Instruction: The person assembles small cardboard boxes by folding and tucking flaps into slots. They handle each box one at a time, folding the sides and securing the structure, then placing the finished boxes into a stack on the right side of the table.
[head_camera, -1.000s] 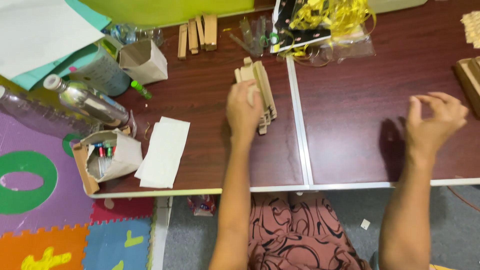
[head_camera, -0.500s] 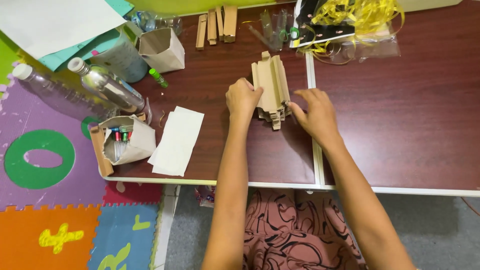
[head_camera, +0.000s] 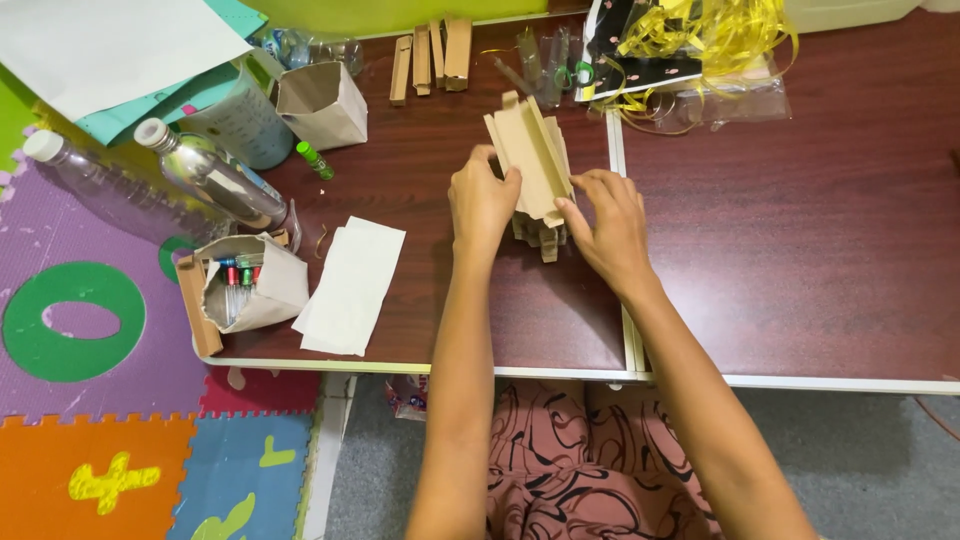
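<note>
A cardboard model (head_camera: 530, 160), built of folded strips with a ridged top, stands near the middle of the desk (head_camera: 800, 250), toward its far edge, just left of the seam between the two desk tops. The left hand (head_camera: 482, 203) is pressed against the model's left side, fingers curled at its wall. The right hand (head_camera: 610, 222) pinches the lower right edge between thumb and fingers. The model is thus held from both sides; whether it is lifted clear of the desk cannot be told.

The step in hand is judged to be steadying or squaring the assembled strips. The next move would call for an even, light squeeze, as thin card buckles easily.

Loose wooden blocks (head_camera: 432, 50) lie at the far edge. A white paper sheet (head_camera: 350, 285) and a paper holder of pens (head_camera: 245, 290) lie near the front left corner, two plastic bottles (head_camera: 200, 175) at the left edge.
</note>
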